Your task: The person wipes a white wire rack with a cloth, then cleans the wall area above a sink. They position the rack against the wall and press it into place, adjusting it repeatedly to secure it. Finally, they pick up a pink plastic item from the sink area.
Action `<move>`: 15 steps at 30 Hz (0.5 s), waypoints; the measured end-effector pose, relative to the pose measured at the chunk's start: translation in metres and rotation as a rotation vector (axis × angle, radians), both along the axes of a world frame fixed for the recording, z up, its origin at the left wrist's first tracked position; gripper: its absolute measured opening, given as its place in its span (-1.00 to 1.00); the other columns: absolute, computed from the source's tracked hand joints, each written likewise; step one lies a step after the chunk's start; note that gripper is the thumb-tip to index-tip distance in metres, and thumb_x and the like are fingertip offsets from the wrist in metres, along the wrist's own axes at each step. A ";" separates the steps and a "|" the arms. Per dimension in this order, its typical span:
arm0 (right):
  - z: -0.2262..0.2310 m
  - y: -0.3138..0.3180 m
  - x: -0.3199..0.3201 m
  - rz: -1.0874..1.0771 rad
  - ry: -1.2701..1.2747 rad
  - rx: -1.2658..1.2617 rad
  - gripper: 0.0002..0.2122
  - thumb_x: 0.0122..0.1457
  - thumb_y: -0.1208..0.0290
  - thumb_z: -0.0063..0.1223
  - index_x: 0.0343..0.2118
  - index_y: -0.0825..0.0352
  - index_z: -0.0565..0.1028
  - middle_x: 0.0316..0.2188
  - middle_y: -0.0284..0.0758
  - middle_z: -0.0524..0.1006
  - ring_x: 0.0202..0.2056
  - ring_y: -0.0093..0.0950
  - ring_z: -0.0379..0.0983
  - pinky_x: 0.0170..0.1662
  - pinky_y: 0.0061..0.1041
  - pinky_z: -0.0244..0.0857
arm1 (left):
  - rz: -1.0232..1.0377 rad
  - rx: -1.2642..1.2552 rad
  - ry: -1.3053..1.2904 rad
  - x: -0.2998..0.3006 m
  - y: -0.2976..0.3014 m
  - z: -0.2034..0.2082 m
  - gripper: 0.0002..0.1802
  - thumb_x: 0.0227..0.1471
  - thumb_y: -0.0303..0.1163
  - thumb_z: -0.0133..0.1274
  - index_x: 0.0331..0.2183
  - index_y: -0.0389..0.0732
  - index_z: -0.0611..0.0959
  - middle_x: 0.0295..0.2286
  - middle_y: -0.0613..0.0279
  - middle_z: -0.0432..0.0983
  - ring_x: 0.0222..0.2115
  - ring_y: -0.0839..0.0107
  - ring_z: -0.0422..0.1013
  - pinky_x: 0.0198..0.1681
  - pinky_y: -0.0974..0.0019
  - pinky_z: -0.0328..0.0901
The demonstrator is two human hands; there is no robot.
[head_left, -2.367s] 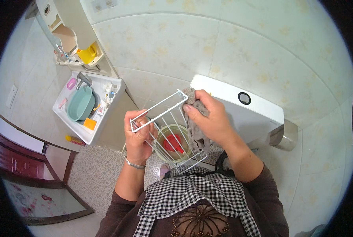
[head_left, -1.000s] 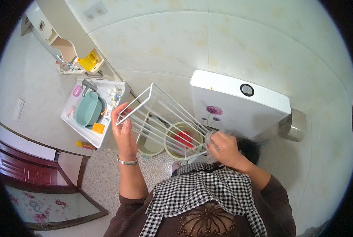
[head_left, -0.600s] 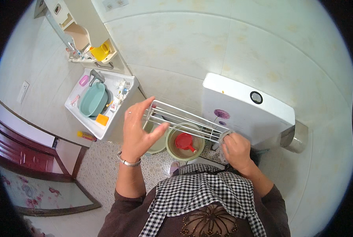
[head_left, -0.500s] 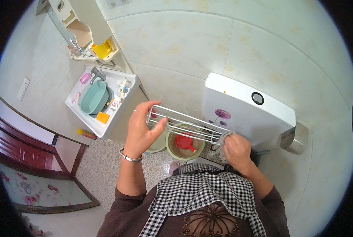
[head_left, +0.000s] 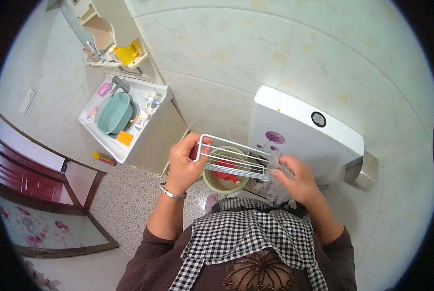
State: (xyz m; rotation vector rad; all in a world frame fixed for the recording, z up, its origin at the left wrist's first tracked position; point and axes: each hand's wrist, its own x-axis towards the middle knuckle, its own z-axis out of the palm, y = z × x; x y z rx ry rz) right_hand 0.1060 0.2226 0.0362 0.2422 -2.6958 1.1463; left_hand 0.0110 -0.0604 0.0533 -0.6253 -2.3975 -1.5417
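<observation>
A white wire rack (head_left: 232, 154) is held up in front of me, tilted, its right end lower than its left. My left hand (head_left: 187, 159) grips the rack's left end, fingers wrapped round the wires. Pinched in my right hand (head_left: 297, 177) is a grey cloth (head_left: 278, 182), which lies against the rack's right end and hangs down below it. The cloth hides that end of the rack. Under the rack stands a pale green bucket (head_left: 208, 183) with a red dipper (head_left: 225, 170) inside, partly covered by the wires.
To the left, a white washbasin (head_left: 146, 127) holds a teal tub (head_left: 114, 114), with an orange sponge (head_left: 125, 138) on its rim. A white cistern (head_left: 307, 138) with a round button stands ahead right, beside a metal holder (head_left: 365, 170). Pebble-patterned floor (head_left: 122, 203) lies to the left.
The rack has shifted slightly right and turned, and my left hand has closed round its end. My right hand has moved a little right; more of the cloth now shows.
</observation>
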 end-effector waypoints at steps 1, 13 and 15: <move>0.025 -0.011 -0.005 0.024 -0.006 -0.041 -0.69 0.11 0.30 0.18 -0.17 0.40 0.48 -0.23 -0.06 0.51 -0.18 -0.11 0.49 -0.14 -0.26 0.37 | -0.016 0.013 0.000 0.004 0.006 -0.001 -0.93 0.06 -0.51 0.13 -0.34 -0.24 0.63 -0.52 0.41 0.46 -0.55 0.63 0.32 -0.47 0.51 0.24; 0.048 -0.076 -0.036 0.225 0.193 0.059 -0.76 0.03 0.47 0.18 -0.22 0.37 0.46 -0.34 -0.15 0.52 -0.33 -0.13 0.51 -0.32 -0.24 0.40 | -0.021 -0.007 0.101 0.028 0.040 -0.014 -0.69 -0.23 -0.67 0.05 -0.31 -0.27 0.60 -0.58 0.18 0.45 -0.63 0.46 0.35 -0.54 0.42 0.26; 0.045 -0.071 -0.036 0.228 0.128 0.093 -0.75 0.01 0.49 0.19 -0.21 0.36 0.47 -0.34 -0.15 0.53 -0.33 -0.13 0.50 -0.32 -0.26 0.40 | -0.024 0.015 0.032 0.031 0.037 -0.020 -0.70 -0.22 -0.67 0.08 -0.31 -0.26 0.61 -0.59 0.25 0.46 -0.62 0.56 0.32 -0.54 0.46 0.24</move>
